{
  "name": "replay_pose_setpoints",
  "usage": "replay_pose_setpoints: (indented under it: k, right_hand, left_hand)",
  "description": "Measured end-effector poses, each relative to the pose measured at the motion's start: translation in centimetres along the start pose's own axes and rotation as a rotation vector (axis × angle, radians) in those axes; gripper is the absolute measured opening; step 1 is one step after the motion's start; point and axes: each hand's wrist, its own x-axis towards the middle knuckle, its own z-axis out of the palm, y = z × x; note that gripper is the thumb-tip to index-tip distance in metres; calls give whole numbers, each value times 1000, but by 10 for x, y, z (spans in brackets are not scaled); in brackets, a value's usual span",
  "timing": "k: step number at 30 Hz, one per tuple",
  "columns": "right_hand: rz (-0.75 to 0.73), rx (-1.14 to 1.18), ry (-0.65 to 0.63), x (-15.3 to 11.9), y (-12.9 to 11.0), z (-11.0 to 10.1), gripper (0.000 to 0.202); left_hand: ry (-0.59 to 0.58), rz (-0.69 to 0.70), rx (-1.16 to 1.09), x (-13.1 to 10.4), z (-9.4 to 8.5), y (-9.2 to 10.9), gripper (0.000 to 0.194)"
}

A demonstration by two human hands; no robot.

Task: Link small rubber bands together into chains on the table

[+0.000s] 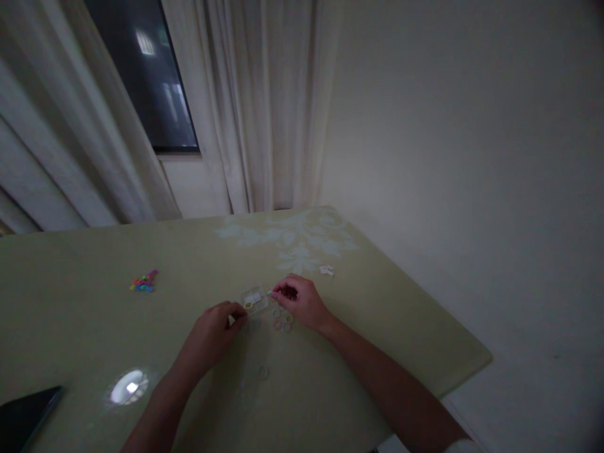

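A small clear plastic box (pixel 262 306) lies on the table, with a yellow ring (pixel 248 306) in its near left part. At the box's near left corner, the fingers of my left hand (pixel 218 327) are closed, seemingly gripping its edge. My right hand (pixel 304 303) is at the box's right side, thumb and index finger pinched on a small pale greenish piece (pixel 269 293), perhaps a ring seen edge-on. Just below that hand several small pastel rings (pixel 278 324) lie in a loose group.
A pile of bright coloured small pieces (pixel 144 282) lies at left on the table (pixel 85 314). Small white pieces (pixel 326 270) are beyond my right hand. A dark flat device (pixel 28 415) rests at the near left. Wall (pixel 448 189) borders the table's right side.
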Motion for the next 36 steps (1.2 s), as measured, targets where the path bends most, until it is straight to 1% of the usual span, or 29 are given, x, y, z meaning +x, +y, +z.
replay_pose_setpoints:
  k: [3,7,10,15,17,19,22,25,27,29,32,34,36]
  right_hand:
    - [0,-2,2,0,0,0,13]
    - [2,4,4,1,2,1,11]
    - [-19,14,12,1,3,2,8]
    - [-21,10,13,0,2,2,6]
    - [-23,12,12,0,1,2,7]
    - [-24,17,13,0,0,2,7]
    - [-21,21,16,0,0,2,7]
    - [-18,14,12,0,-1,2,7]
    - [-18,10,9,-1,-1,2,7]
    - [-19,11,8,0,-1,1,8]
    - [-15,17,4,0,-2,1,8]
    - [-13,17,6,0,-1,1,8]
    - [-13,17,10,0,-2,0,9]
  left_hand:
    - [-17,-58,-23,2,-3,-5,28]
    - [-58,-58,-110,4,-5,-10,28]
    - [-79,-79,-129,5,-7,-11,29]
    - [-95,-128,-20,4,-11,-19,33]
    - [-84,-115,43,3,-11,-20,33]
    - [-86,-66,78,3,-8,-16,31]
    - [-129,9,106,2,3,-2,27]
    - [-150,6,171,2,16,10,30]
    - [-168,4,211,2,22,14,31]
    - [-186,18,220,2,24,14,29]
    - [-185,17,204,2,23,10,23]
    - [-163,13,154,2,21,7,20]
    - [-134,21,48,2,19,6,19]
